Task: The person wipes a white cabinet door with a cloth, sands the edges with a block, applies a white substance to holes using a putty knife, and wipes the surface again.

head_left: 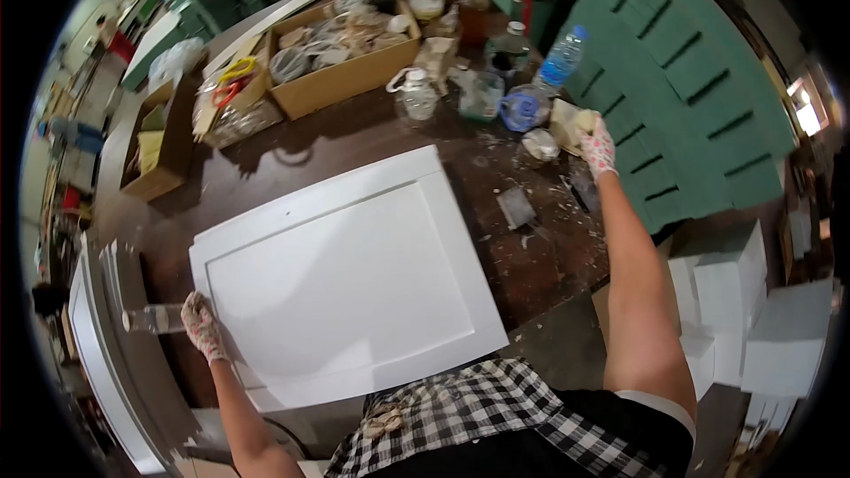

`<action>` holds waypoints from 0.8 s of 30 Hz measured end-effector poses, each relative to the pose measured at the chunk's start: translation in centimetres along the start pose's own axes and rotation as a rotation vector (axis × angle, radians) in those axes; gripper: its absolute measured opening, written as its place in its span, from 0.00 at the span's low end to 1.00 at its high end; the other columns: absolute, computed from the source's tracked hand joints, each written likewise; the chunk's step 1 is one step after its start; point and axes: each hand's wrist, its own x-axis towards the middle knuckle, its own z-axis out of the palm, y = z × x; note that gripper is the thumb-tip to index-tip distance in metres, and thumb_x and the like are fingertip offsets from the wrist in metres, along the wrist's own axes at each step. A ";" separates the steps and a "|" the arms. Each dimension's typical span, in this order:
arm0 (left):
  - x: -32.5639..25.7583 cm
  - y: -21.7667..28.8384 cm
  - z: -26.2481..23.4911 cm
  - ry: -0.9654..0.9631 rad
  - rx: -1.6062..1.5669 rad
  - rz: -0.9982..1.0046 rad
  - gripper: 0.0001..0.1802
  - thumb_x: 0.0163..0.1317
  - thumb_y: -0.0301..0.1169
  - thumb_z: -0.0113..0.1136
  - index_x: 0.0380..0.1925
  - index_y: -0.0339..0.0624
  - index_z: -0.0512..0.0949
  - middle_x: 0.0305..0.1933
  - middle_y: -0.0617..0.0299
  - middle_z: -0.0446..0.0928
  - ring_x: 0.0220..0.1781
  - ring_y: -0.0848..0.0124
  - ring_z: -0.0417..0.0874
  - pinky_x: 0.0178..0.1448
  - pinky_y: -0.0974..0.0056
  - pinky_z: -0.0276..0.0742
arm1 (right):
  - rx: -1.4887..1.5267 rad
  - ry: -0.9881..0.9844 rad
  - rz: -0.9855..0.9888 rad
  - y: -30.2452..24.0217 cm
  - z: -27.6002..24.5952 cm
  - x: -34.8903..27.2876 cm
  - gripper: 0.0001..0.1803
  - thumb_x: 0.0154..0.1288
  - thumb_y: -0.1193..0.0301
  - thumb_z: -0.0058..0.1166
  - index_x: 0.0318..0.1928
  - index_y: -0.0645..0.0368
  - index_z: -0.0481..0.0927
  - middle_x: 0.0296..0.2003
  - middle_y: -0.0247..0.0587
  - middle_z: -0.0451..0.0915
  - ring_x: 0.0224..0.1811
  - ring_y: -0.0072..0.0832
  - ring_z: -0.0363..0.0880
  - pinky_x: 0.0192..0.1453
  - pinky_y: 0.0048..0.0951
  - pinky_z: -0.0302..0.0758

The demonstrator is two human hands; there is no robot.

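Note:
A white framed panel (345, 274) lies flat on the dark brown table before me. At its left edge, my left hand (204, 327), in a patterned white glove, is closed on a clear plastic bottle (158, 319) that points left on its side. My right hand (599, 149), gloved alike, reaches to the far right of the table. Its fingers are closed on a pale yellow wad (585, 121), possibly a sponge, over a piece of tan paper (564, 127). Beside it sits a crumpled whitish lump (539, 146); nearby is a container with a blue handle (522, 110).
Behind the panel stand a cardboard box (350, 78) of bagged bits, yellow-handled scissors (237, 69), a clear jug (416, 96) and a blue-labelled water bottle (561, 62). Slotted green boards (682, 80) lean at the right. White panels (115, 354) stand at the left.

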 end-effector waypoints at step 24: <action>0.4 10.2 -4.2 -0.057 0.279 0.327 0.19 0.49 0.23 0.63 0.45 0.40 0.79 0.46 0.54 0.77 0.48 0.56 0.78 0.53 0.58 0.73 | 0.077 -0.263 -0.785 -48.7 14.9 -27.5 0.15 0.65 0.65 0.53 0.49 0.57 0.81 0.51 0.37 0.76 0.58 0.34 0.68 0.66 0.35 0.63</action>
